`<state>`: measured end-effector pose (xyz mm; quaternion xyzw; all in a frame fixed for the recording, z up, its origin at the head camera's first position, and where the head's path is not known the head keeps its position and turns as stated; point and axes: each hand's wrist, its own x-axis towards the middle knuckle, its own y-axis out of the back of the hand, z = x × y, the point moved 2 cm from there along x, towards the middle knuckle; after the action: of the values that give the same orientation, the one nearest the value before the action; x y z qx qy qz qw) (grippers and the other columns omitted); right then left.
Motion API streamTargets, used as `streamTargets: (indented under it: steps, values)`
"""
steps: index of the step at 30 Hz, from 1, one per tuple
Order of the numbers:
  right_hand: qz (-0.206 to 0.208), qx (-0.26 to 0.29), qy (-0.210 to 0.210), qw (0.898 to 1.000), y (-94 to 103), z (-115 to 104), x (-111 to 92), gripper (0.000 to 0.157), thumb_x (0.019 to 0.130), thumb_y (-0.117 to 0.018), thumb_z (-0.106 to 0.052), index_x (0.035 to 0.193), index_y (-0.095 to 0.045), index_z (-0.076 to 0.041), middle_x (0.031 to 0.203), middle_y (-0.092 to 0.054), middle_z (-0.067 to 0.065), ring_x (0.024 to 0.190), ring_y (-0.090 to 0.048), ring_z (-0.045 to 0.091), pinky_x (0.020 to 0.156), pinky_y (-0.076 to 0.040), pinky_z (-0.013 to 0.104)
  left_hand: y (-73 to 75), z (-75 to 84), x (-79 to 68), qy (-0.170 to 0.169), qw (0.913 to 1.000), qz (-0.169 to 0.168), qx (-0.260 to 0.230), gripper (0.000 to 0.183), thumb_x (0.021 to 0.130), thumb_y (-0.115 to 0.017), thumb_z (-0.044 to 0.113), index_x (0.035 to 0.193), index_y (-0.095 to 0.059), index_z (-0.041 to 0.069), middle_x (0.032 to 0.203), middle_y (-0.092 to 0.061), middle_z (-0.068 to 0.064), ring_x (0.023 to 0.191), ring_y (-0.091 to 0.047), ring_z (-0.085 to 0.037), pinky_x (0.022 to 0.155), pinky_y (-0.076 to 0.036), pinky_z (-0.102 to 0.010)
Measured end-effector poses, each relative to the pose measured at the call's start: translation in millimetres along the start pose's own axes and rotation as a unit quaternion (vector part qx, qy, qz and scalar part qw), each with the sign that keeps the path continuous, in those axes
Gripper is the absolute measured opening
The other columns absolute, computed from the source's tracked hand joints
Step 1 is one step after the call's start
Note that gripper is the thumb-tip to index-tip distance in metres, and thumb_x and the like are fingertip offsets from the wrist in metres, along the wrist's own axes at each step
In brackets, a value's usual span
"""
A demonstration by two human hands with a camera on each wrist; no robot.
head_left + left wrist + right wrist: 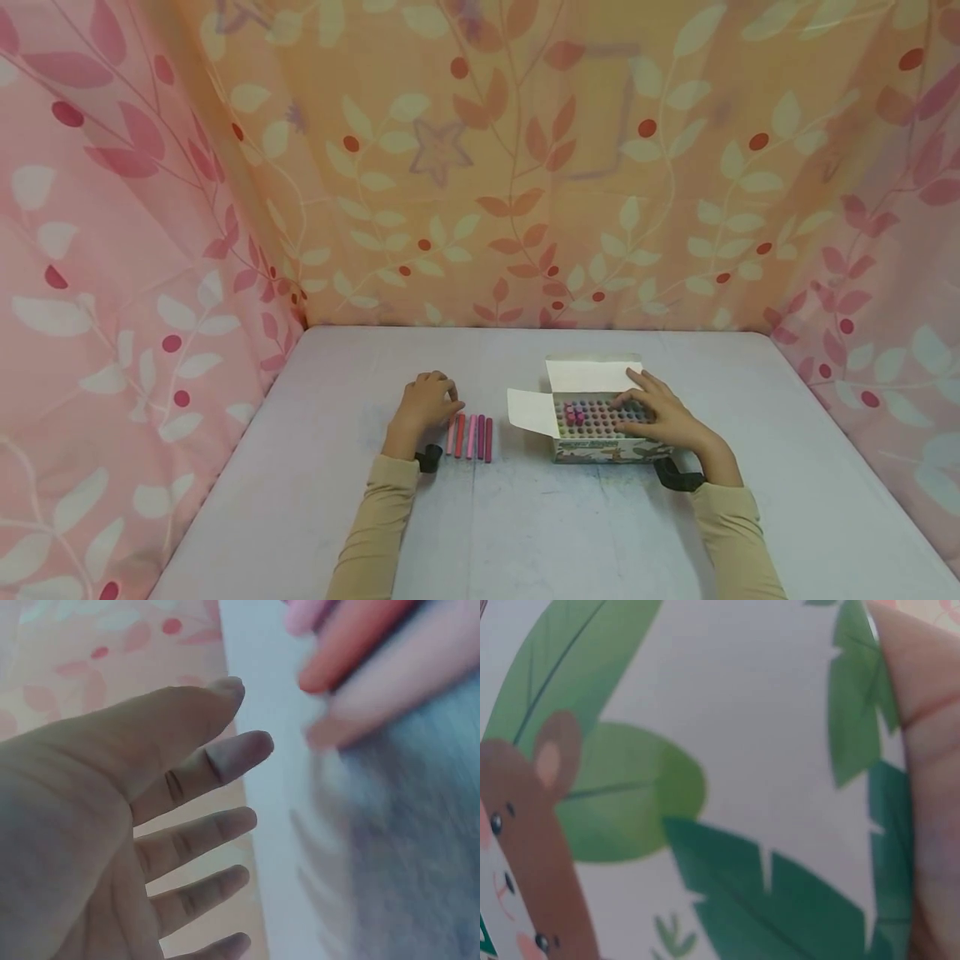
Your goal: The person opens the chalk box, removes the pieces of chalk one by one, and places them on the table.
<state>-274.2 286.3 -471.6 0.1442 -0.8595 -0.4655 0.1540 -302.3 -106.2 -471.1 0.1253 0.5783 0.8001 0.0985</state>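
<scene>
An open cardboard box (587, 451), printed with leaves and animals, stands right of centre. Inside are rows of round coloured ends, with several pink and purple crayon-like sticks (575, 415) raised above the others. My right hand (660, 412) lies over the box's right end, its fingers spread across the rows. In the right wrist view the printed side (772, 735) fills most of the picture, with part of my palm (937, 750) beside it. Left of the box, several pink, red and purple sticks (471, 437) lie side by side. At their far left end my left hand (427, 404) hovers, fingers extended and holding nothing (82, 802).
The box's white lid flap (588, 377) stands up at the back, and a side flap (532, 410) sticks out to the left. All this is on a pale table (525, 533). Leaf-patterned curtains (525, 167) surround its back and sides.
</scene>
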Motion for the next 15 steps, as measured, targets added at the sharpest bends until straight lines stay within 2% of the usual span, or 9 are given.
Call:
streamTargets:
  steps: [3,7,11,15]
  values:
    - [-0.003,-0.001,0.000,1.000,0.1,0.6,-0.8,0.030,0.069,-0.068,-0.043,0.094,-0.058,-0.029,0.143,-0.018,0.015,0.130,-0.006,0.040,0.089,-0.009,0.069,1.3,10.1,1.6,-0.021,0.9997,0.010,-0.008,0.016,0.079,-0.061,0.037,0.078,-0.061,0.021,0.112,-0.053,-0.006,0.109,-0.044,-0.032,0.085,-0.037,-0.051]
    - [-0.003,-0.003,0.004,1.000,0.6,2.4,-1.1,0.031,0.069,-0.069,-0.044,0.094,-0.058,-0.028,0.143,-0.018,0.015,0.130,-0.006,0.040,0.088,-0.010,0.069,4.8,25.3,4.8,-0.062,0.9968,0.051,0.003,0.014,0.079,-0.061,0.037,0.079,-0.062,0.023,0.113,-0.054,-0.004,0.108,-0.047,-0.029,0.084,-0.040,-0.046]
    - [-0.003,-0.002,0.005,1.000,0.8,2.6,-0.5,0.032,0.069,-0.069,-0.043,0.095,-0.058,-0.027,0.143,-0.018,0.016,0.129,-0.007,0.041,0.087,-0.010,0.070,11.2,41.9,7.2,-0.094,0.9906,0.099,0.000,0.012,0.079,-0.061,0.035,0.080,-0.062,0.023,0.114,-0.055,-0.002,0.108,-0.049,-0.025,0.086,-0.041,-0.044]
    - [-0.003,0.004,0.008,1.000,0.8,1.2,1.3,0.032,0.069,-0.069,-0.042,0.095,-0.058,-0.027,0.143,-0.018,0.017,0.129,-0.007,0.041,0.088,-0.010,0.070,16.6,59.5,7.9,-0.128,0.9808,0.147,0.004,0.010,0.080,-0.060,0.033,0.082,-0.061,0.023,0.113,-0.056,-0.001,0.107,-0.050,-0.023,0.087,-0.041,-0.040]
